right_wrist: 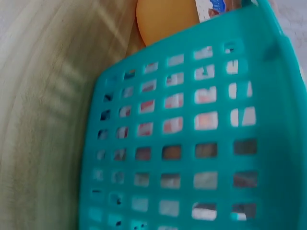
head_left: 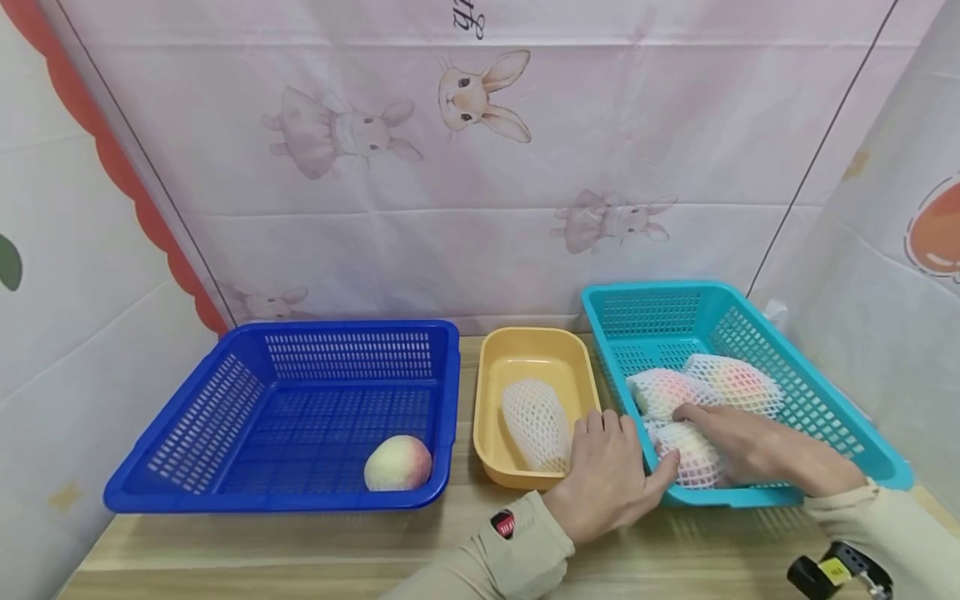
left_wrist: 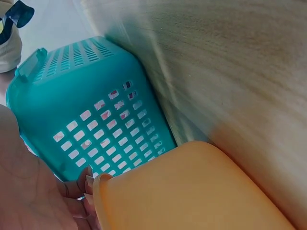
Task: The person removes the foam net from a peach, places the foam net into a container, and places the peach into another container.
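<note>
Inside the teal basket (head_left: 637, 333) lie several peaches wrapped in white foam netting. My right hand (head_left: 750, 446) reaches over its right front side and grips the nearest wrapped peach (head_left: 688, 457), its far fingers partly hidden. Two other wrapped peaches, a left one (head_left: 667, 392) and a right one (head_left: 738, 383), lie just behind it. My left hand (head_left: 611, 479) rests at the right rim of the yellow tray (head_left: 491, 350), thumb stretched to the teal basket's front left corner. An empty foam net sleeve (head_left: 536, 425) lies in that tray.
On the left stands a blue basket (head_left: 281, 500) with one unwrapped peach (head_left: 397, 463) in its front right corner. All three containers stand on a wood-grain table (head_left: 300, 554), against a rabbit-printed backdrop (head_left: 360, 250). Tray and teal basket stand close together.
</note>
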`<action>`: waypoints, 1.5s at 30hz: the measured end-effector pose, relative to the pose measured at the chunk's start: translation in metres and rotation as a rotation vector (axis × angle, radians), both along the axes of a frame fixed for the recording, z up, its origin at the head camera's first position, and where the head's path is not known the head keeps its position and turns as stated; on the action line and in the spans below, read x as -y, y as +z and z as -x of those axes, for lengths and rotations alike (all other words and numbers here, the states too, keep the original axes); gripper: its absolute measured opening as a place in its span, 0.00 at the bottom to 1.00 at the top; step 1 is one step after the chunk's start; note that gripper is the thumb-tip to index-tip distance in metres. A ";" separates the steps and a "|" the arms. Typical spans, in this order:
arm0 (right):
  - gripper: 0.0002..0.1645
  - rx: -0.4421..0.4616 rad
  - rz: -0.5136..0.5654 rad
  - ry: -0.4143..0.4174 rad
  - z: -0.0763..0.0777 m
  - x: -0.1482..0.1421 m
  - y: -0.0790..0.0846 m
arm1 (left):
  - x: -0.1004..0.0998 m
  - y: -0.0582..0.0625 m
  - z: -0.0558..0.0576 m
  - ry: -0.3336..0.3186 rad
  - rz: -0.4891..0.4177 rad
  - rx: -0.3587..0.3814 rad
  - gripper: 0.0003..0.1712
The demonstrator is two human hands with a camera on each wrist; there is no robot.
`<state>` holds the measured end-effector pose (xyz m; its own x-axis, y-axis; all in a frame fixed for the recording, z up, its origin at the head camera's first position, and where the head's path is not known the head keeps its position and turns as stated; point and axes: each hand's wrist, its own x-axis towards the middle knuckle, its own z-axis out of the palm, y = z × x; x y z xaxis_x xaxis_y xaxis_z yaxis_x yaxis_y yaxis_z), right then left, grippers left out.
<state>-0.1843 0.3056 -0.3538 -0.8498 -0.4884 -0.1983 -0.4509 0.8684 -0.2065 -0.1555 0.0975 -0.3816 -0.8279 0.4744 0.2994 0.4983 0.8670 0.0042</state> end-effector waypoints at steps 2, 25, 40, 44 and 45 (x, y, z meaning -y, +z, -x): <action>0.48 0.031 0.039 -0.012 0.001 -0.003 -0.001 | 0.000 0.000 0.000 -0.012 -0.003 -0.004 0.33; 0.55 -0.057 0.112 0.022 0.002 -0.012 -0.010 | 0.002 0.002 0.006 -0.068 -0.002 0.008 0.31; 0.55 -0.109 0.196 -0.012 -0.005 -0.026 0.001 | 0.002 0.000 0.005 -0.067 -0.012 0.050 0.34; 0.54 -0.156 0.194 0.016 -0.007 -0.027 0.005 | 0.003 0.002 0.004 -0.064 -0.017 0.061 0.34; 0.53 -0.150 0.194 0.019 -0.007 -0.027 0.005 | 0.003 0.002 0.004 -0.063 -0.019 0.061 0.34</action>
